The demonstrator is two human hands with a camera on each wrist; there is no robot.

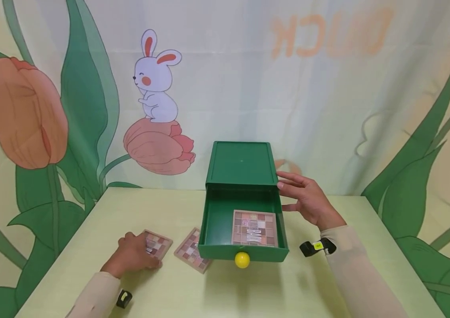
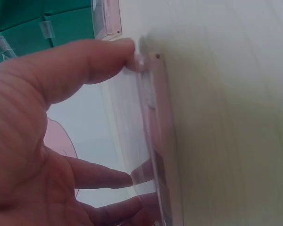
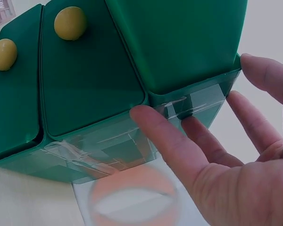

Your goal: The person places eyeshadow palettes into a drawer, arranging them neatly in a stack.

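Observation:
An eyeshadow palette (image 1: 160, 245) with a grid of brown and pink squares is at the left of the table, under my left hand (image 1: 134, 252). In the left wrist view, my thumb is at one corner of that palette (image 2: 162, 122) and my fingers reach over its clear lid to the far side. The top drawer (image 1: 217, 252) of a green cabinet (image 1: 242, 163) is pulled out, and a palette (image 1: 254, 227) lies inside it at the right. With extended fingers, my right hand (image 1: 308, 198) touches the cabinet's right side.
Another palette (image 1: 193, 251) lies on the table (image 1: 169, 296), partly hidden by the drawer. A yellow knob (image 1: 242, 260) sticks out from the drawer front. Below, the right wrist view shows closed drawers with yellow knobs (image 3: 70, 23) and clear tape (image 3: 205, 100) along the side. A printed curtain (image 1: 225, 88) hangs behind.

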